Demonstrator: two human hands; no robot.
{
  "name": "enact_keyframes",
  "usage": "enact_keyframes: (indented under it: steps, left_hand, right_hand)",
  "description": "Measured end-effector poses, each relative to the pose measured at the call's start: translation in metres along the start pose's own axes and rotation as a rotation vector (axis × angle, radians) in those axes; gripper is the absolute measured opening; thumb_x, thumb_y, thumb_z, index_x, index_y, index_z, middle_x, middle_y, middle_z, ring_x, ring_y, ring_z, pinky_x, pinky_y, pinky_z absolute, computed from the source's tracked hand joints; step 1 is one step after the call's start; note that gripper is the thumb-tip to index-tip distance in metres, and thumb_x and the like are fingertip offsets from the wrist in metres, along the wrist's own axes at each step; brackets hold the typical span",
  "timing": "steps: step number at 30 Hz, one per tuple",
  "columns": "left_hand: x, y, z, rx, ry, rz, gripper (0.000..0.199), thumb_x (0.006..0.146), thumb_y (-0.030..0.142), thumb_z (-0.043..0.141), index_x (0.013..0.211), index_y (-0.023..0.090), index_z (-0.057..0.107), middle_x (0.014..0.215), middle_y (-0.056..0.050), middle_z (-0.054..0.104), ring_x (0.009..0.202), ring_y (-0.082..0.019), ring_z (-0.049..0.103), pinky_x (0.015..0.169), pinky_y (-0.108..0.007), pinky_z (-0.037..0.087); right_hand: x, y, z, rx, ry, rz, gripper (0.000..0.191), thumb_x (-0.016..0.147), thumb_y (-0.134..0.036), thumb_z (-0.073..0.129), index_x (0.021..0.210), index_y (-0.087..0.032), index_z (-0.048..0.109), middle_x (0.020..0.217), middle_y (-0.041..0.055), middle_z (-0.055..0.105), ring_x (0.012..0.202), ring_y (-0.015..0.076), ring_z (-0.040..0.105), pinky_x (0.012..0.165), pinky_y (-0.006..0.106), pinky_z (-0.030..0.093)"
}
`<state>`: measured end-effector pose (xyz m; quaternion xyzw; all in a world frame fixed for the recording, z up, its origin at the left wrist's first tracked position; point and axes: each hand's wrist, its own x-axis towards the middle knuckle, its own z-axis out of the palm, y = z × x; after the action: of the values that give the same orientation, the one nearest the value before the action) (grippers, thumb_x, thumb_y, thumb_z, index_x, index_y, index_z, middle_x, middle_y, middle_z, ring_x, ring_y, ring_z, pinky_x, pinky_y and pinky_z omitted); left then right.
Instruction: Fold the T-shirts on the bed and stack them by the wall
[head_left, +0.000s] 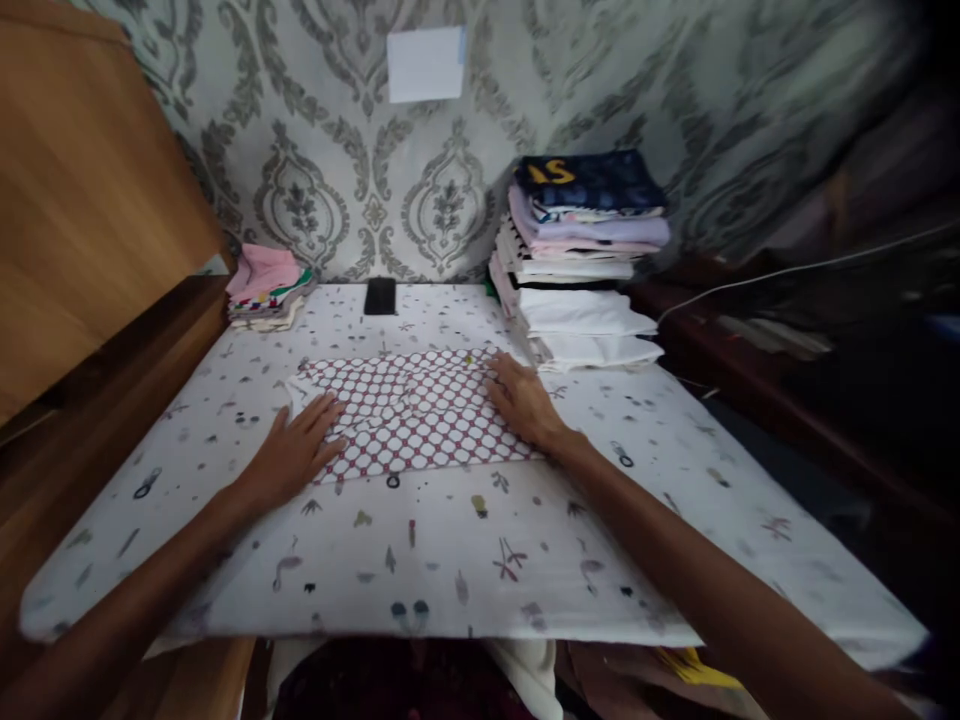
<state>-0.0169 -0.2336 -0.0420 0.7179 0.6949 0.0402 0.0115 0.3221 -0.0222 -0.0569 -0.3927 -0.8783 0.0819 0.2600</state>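
Observation:
A folded garment (420, 410), white with a red lattice pattern, lies flat across the middle of the cloth-covered table (450, 590). My left hand (296, 450) rests on its left end, fingers stretched out and palm down. On the right end lies my right hand (525, 400), its fingers also extended and flat against the fabric. Neither hand grips anything. Part of the garment's right edge is hidden under my right hand and wrist.
A tall stack of folded clothes (585, 320) stands at the back right, close beyond my right hand. At the back left is a smaller folded pile (266, 285). A dark phone-like rectangle (380, 296) lies near the wall. A wooden cabinet (97, 190) borders the left side.

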Motion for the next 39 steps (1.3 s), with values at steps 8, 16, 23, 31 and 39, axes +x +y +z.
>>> enact_keyframes:
  steps: [8,16,23,31,39]
  left_hand:
    - [0.026,0.017,-0.01,-0.069,0.009,0.028,0.065,0.1,0.057,0.022,0.156,0.024,0.03,0.163,-0.009,0.03,0.15,-0.028,0.027,0.121,-0.055,0.018]
    - [0.14,0.103,-0.024,-0.226,-0.072,0.263,0.069,0.1,0.058,0.019,0.158,0.022,0.022,0.166,-0.009,0.019,0.153,-0.027,0.018,0.123,-0.049,0.014]
    - [0.2,0.158,0.008,-0.179,-0.215,0.312,0.076,0.097,0.059,0.028,0.158,0.016,0.02,0.167,-0.012,0.009,0.155,-0.029,0.007,0.122,-0.053,0.003]
    - [0.248,0.146,-0.003,-0.404,-0.051,0.265,0.041,0.097,0.038,0.039,0.125,0.02,0.063,0.135,-0.011,0.063,0.123,-0.026,0.057,0.106,-0.037,0.041]
    - [0.305,0.174,0.004,-0.441,-0.115,0.138,0.022,0.07,0.014,0.065,0.091,0.016,0.069,0.09,-0.007,0.072,0.086,-0.023,0.065,0.079,-0.03,0.049]
  right_hand:
    - [-0.024,0.016,-0.01,0.058,0.062,0.202,0.04,0.094,-0.025,0.043,0.129,-0.017,0.06,0.131,0.0139,0.063,0.123,0.0274,0.057,0.108,0.044,0.043]
    - [-0.025,0.02,-0.03,-0.052,0.041,0.344,0.037,0.092,-0.016,0.048,0.125,-0.01,0.063,0.124,0.0172,0.063,0.117,0.0269,0.056,0.103,0.036,0.042]
    - [-0.026,0.022,-0.038,-0.044,0.038,0.408,0.035,0.095,-0.015,0.043,0.124,-0.011,0.063,0.118,0.0149,0.064,0.114,0.0237,0.056,0.103,0.034,0.04]
    - [-0.053,0.001,-0.072,0.028,-0.108,0.527,0.027,0.097,-0.031,0.047,0.112,-0.014,0.063,0.11,0.0123,0.064,0.106,0.0245,0.058,0.091,0.035,0.043]
    - [-0.073,-0.024,-0.074,-0.04,-0.163,0.575,0.014,0.086,-0.031,0.062,0.086,-0.018,0.06,0.097,0.0074,0.061,0.097,0.0234,0.056,0.085,0.035,0.041]
